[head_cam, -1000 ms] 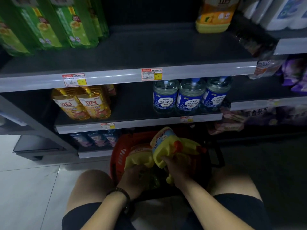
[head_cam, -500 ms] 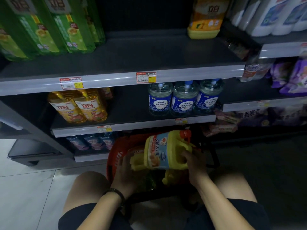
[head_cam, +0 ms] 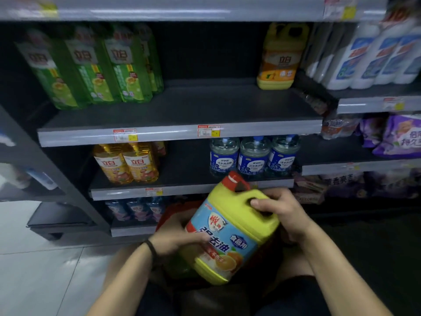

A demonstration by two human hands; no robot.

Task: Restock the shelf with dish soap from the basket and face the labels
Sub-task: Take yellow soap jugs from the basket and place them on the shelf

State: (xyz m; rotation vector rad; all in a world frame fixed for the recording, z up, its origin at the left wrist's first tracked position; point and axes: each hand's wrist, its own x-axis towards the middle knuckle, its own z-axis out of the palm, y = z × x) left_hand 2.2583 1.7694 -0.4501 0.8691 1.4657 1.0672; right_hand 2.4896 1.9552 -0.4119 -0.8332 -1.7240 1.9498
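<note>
A big yellow dish soap jug (head_cam: 230, 231) with a red cap and a blue label hangs tilted in front of me, label facing up toward me. My right hand (head_cam: 281, 210) grips its handle near the top. My left hand (head_cam: 177, 233) holds its lower left side, fingers laid across the label. Below the jug the red basket (head_cam: 167, 215) shows only as a sliver of rim. One orange-yellow dish soap bottle (head_cam: 279, 58) stands on the dark middle shelf (head_cam: 182, 131) at its right end.
Green bottles (head_cam: 91, 67) fill the shelf's left end. White bottles (head_cam: 373, 55) stand at the far right. On the lower shelf (head_cam: 189, 190) are amber bottles (head_cam: 125, 163) and blue-labelled clear jugs (head_cam: 252, 156). Purple bags (head_cam: 398, 135) lie right. My knees flank the basket on the tiled floor.
The jug has risen out of the basket and turned so its label faces me. My left hand left the bottle in the basket and now holds the jug. The view tilted upward.
</note>
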